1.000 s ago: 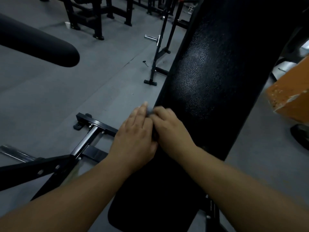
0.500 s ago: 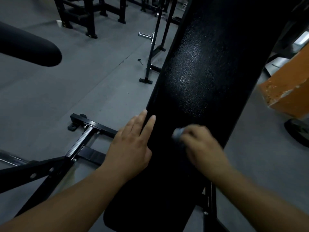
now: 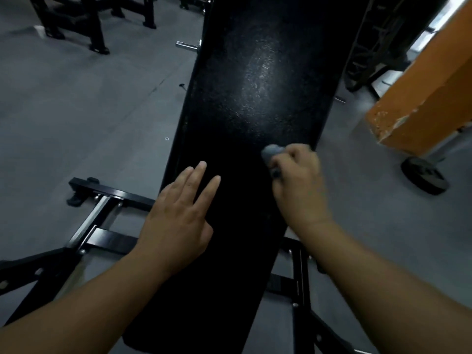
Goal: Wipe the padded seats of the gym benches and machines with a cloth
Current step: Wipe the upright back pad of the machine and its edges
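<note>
In the head view, the right hand (image 3: 298, 185) grips a small grey wadded cloth (image 3: 273, 152), probably soft, light and best held bunched, at the right edge of the long black padded seat (image 3: 255, 98), while the left hand (image 3: 178, 221) rests flat, fingers straight, near-left.

The left hand (image 3: 176, 226) was bare. The left forearm (image 3: 89, 310) was bare from the wrist to the lower frame edge. Four fingers (image 3: 198, 172) and the thumb (image 3: 207, 231) showed in sharp outline, and the fingertips ended in short nails trimmed close to the tip. The right hand (image 3: 298, 185) was bare as well. Blur softened its outline, so nail and knuckle detail could not be read. The right forearm (image 3: 383, 290) was bare from the wrist to the frame edge.
</note>
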`<state>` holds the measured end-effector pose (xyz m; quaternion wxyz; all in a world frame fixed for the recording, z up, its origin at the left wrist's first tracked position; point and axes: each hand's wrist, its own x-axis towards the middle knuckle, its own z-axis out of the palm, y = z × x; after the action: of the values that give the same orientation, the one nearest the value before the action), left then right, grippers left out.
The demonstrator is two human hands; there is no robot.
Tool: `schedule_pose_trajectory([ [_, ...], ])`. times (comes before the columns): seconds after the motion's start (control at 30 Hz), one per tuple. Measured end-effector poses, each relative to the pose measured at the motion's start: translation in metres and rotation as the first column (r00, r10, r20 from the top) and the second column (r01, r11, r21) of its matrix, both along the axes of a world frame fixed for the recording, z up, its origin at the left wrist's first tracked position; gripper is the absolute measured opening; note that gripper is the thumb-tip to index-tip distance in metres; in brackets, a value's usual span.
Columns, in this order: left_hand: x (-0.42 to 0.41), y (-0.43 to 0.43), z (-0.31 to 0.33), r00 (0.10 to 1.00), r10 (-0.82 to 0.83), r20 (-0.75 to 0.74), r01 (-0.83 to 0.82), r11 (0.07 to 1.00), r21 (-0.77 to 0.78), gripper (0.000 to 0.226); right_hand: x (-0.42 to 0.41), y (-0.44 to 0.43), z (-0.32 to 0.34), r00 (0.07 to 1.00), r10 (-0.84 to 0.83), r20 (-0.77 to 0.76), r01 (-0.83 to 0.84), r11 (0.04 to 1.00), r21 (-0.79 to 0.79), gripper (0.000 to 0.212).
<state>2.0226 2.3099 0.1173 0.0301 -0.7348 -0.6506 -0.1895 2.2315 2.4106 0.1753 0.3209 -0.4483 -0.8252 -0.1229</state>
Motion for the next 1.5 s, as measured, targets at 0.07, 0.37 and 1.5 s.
schedule_pose_trajectory([
  [0.07, 0.007, 0.002, 0.002, 1.000, 0.005, 0.002, -0.005, 1.000, -0.001, 0.080, 0.004, -0.033, -0.036, 0.974, 0.162, 0.161, -0.147, 0.984, -0.102, 0.002],
  [0.37, 0.011, 0.000, 0.002, 1.000, 0.010, -0.021, -0.010, 1.000, 0.006, 0.078, -0.003, -0.010, -0.012, 1.000, 0.006, -0.015, -0.006, 1.000, 0.005, 0.016],
  [1.5, 0.011, -0.043, -0.054, 0.998, -0.025, -0.055, 0.022, 0.999, -0.038, 0.098, -0.019, -0.070, -0.076, 0.989, 0.042, 0.140, -0.038, 0.999, -0.030, 0.022],
])
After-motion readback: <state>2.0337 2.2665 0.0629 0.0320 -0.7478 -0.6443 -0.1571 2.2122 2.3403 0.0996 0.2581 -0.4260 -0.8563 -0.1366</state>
